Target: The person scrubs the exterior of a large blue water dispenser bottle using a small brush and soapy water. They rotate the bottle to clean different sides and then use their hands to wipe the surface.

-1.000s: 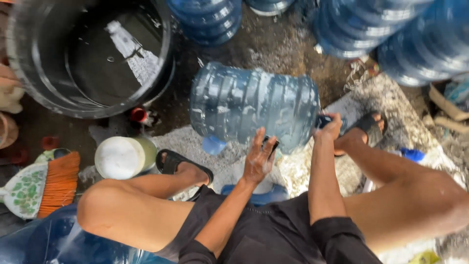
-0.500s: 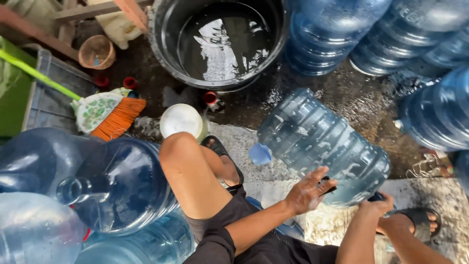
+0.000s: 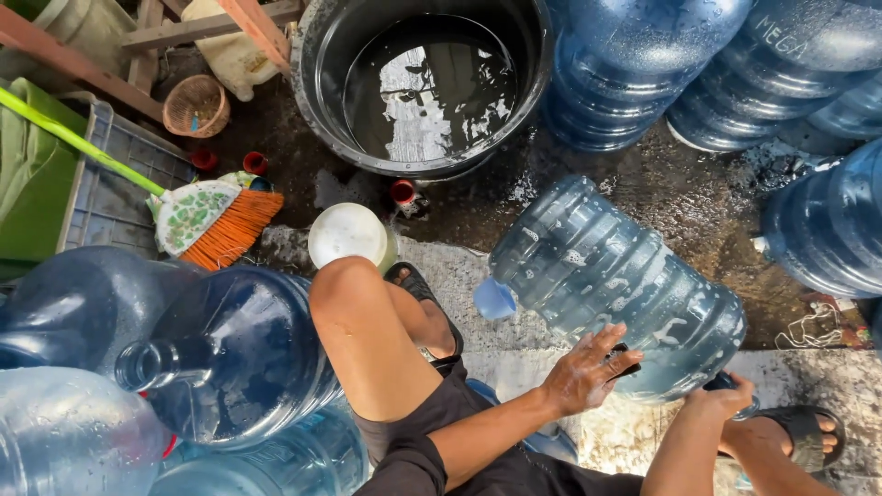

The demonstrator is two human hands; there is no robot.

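Big ribbed translucent blue plastic water jug under my grips, pale blue cap. Round black plastic tub w/ dark water. Broom: orange bristles, white head w/ green leaf print, lime-green stick. Round white lid. Small brown woven basket. My sandals black.

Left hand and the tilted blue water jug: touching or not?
Touching. The head view shows the left hand spread flat against the side of the tilted blue water jug, fingers pressing a dark object onto its ribbed wall, no gap visible.
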